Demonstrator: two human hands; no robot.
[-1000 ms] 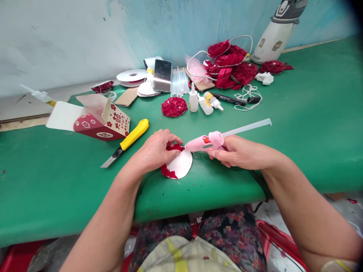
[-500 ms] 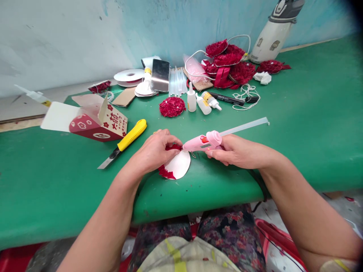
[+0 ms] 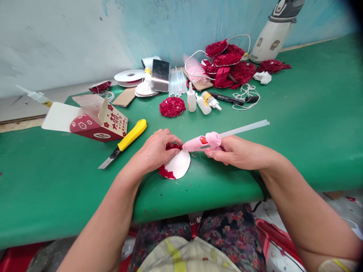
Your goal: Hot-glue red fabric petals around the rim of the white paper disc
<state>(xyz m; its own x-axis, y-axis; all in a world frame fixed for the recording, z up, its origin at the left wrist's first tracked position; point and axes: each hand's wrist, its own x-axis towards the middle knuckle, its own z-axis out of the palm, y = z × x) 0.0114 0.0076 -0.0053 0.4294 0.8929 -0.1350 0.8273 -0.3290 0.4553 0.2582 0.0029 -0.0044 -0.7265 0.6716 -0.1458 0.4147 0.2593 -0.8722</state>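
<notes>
Only one edge of the white disc (image 3: 180, 164) under our left hand (image 3: 154, 151) has red petals (image 3: 166, 173); this hand pinches them, our right hand (image 3: 238, 153) grips the glue gun (image 3: 201, 143).

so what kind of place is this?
Likely a handicraft workbench: right hand holds a pink glue gun at the white disc under the left hand; glue sticks and red flowers lie on the green table.

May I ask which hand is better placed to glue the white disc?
Likely right: the right hand holds the glue gun, nozzle at the white disc; the left hand pins it.
</notes>
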